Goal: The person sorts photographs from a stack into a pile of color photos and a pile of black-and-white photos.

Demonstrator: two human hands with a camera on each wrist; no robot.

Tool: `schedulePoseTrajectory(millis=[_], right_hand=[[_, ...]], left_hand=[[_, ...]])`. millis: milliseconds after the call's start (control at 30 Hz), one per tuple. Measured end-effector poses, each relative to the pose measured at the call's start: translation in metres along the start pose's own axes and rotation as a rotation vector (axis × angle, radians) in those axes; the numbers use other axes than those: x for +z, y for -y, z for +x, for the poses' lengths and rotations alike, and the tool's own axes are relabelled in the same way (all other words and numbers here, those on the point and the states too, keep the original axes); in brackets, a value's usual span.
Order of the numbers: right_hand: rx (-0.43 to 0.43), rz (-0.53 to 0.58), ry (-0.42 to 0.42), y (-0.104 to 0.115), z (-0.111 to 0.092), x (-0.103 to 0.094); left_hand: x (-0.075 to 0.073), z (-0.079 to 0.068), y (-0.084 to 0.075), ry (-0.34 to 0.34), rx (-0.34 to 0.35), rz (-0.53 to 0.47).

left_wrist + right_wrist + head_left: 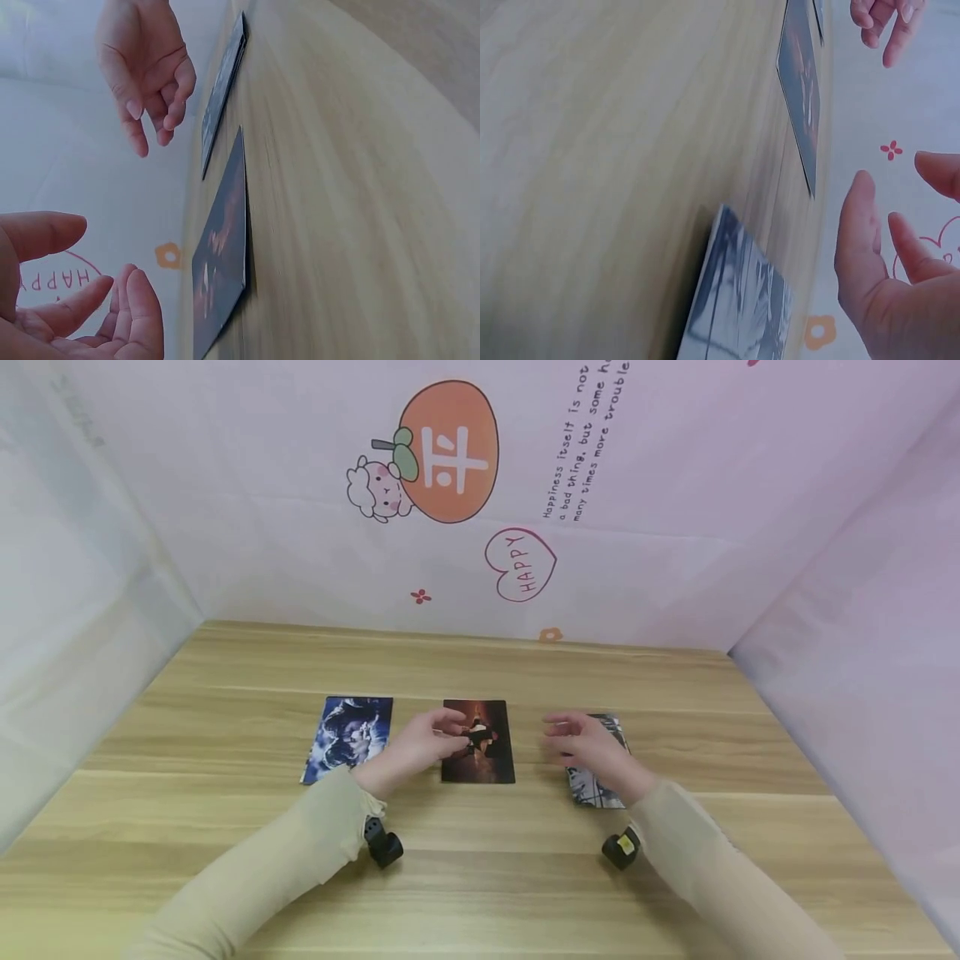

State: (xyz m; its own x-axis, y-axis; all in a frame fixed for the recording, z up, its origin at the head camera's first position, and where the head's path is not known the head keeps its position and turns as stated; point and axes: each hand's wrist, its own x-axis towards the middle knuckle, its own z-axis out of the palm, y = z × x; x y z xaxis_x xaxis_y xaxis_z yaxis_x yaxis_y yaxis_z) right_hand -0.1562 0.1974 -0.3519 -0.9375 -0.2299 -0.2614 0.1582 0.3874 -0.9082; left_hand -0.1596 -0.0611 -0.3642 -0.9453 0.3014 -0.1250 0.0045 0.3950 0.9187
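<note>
Three picture cards lie flat in a row on the wooden table. The blue and white card (pixel 348 735) is at the left, and a dark reddish-brown card (pixel 487 760) with a figure on it lies in the middle. At the right is a black and white card (pixel 596 789), partly covered by my right hand (pixel 588 747) in the head view. My left hand (pixel 427 739) hovers at the left side of the middle card, apart from it in the left wrist view. Both hands have relaxed, slightly bent fingers and hold nothing.
The wood-grain table (pixel 480 877) meets a pale printed backdrop (pixel 262 552) at the back, with side sheets at left and right. A small black camera (pixel 386 847) sits on the left wrist and another camera (pixel 621 849) on the right.
</note>
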Motion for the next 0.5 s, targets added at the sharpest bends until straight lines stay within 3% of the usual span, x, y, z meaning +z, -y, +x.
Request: schedulePoseTrajectory(millis=[200,500], right_hand=[[0.019,0.057,0.031,0.002,0.008,0.009],[0.061,0.113,0.033,0.003,0.018,0.020]], left_hand=[[-0.008,0.000,0.007,-0.010,-0.038,-0.005],[-0.013,0.002,0.015,-0.015,-0.083,-0.102]])
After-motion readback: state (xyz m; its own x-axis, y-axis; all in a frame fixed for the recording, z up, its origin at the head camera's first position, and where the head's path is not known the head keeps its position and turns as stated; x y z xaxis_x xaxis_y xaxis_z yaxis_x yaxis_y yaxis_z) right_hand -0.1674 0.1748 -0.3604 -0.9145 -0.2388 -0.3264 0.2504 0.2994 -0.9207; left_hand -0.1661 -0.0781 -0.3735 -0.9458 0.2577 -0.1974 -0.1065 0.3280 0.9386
